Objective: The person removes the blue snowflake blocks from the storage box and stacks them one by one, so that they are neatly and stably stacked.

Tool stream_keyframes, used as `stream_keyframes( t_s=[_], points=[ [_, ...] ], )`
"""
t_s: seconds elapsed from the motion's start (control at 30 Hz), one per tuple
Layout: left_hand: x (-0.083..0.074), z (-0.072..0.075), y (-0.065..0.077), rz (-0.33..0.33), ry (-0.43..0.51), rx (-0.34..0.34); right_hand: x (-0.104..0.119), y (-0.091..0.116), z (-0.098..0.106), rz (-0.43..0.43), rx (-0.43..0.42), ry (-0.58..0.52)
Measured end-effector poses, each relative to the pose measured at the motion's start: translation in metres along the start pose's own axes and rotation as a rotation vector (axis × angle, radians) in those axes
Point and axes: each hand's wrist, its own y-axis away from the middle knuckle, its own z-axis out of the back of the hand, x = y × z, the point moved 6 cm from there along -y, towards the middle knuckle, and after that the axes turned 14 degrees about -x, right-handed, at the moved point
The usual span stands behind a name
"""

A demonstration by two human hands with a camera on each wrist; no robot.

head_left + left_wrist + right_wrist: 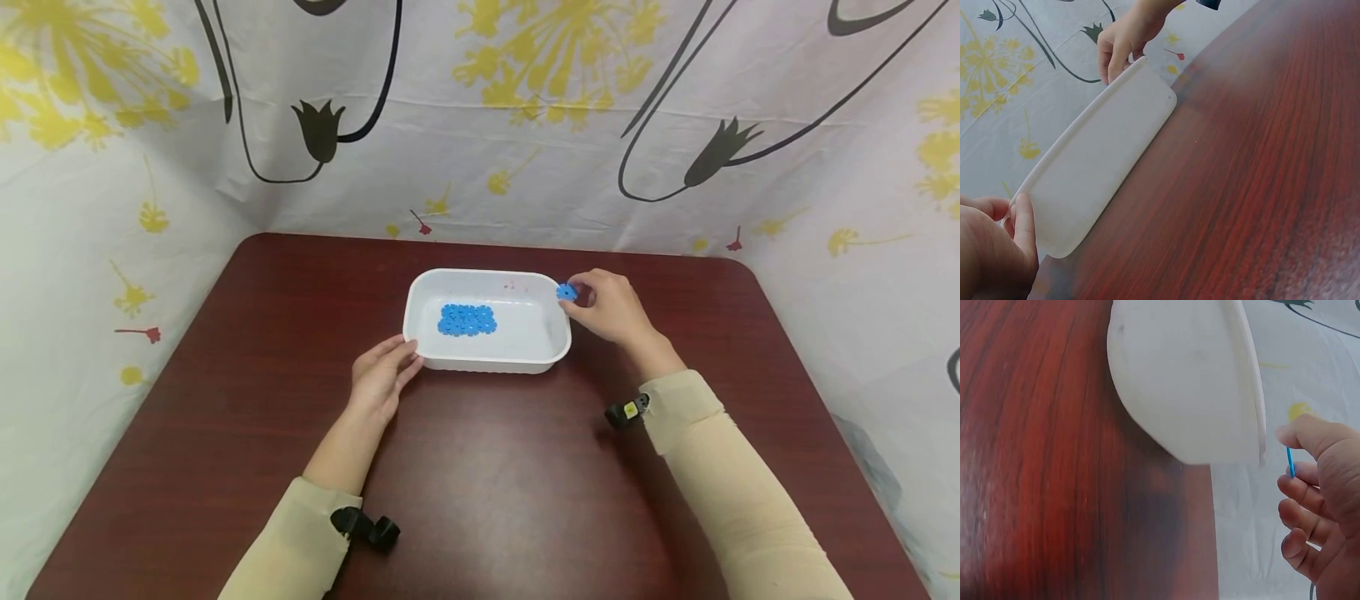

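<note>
A white rectangular plastic tray (525,333) stands on the table, holding a block of blue notched discs (467,320) laid side by side in its left half. My left hand (381,377) grips the tray's near left corner, thumb at the rim and fingers along the outer wall. Over the tray's right rim, my right hand (603,307) pinches a single blue notched disc (566,292) between thumb and fingers. Seen edge-on in the right wrist view, that disc (1290,462) is a thin blue strip, with the other fingers loosely curled below it.
The dark red wooden table (480,483) has rounded far corners. A white cloth (420,75) with yellow and dark flower prints hangs behind it and at both sides. Small reddish marks (516,286) show on the tray's far inner wall.
</note>
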Motion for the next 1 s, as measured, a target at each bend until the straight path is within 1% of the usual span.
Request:
stream_keyframes(
  t_s=[0.2,0.37,0.57,0.67,1.0],
  points=[
    [-0.001,0.0,0.0,-0.01,0.014,0.012,-0.014,0.005,0.005,-0.026,-0.006,0.013],
    [-0.001,-0.001,0.0,-0.014,0.033,0.022,-0.031,0.011,0.005,-0.075,0.02,0.05],
    [-0.001,-0.001,-0.001,-0.014,0.029,0.02,-0.05,0.021,-0.002,-0.123,0.084,0.089],
    [-0.001,-0.001,-0.001,-0.012,0.036,0.019,-0.056,0.024,-0.008,-0.128,0.129,0.088],
    [-0.001,0.0,-0.001,-0.009,0.031,0.028,-0.063,0.028,-0.021,-0.111,0.227,0.077]
  ],
)
